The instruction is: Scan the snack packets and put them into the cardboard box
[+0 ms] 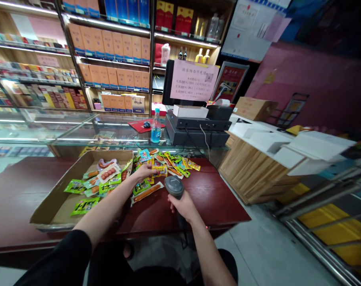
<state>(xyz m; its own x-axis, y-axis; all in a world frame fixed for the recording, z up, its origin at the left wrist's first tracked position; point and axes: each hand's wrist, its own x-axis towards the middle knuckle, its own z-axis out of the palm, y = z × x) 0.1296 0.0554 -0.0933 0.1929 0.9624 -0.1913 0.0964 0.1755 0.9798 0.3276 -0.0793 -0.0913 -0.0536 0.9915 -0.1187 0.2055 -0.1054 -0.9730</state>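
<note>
My left hand point(145, 172) reaches over the pile of snack packets and pinches a yellow packet point(160, 171). In my right hand point(183, 204) is a grey barcode scanner point(173, 186), its head up and its cable hanging below the table edge. Just under my left hand, a long sausage in clear wrap point(147, 193) lies on the dark red table point(222, 198). At the left, a cardboard tray point(57, 190) holds several packets, among them green ones and a white-wrapped sausage packet point(109, 173).
Behind the table stands a glass counter point(115, 129) with a blue bottle point(156, 127), a mouse point(146, 124) and a monitor point(168, 85) above a black cash drawer point(195, 137). A wooden cabinet point(243, 167) stands right, near a metal railing point(311, 238).
</note>
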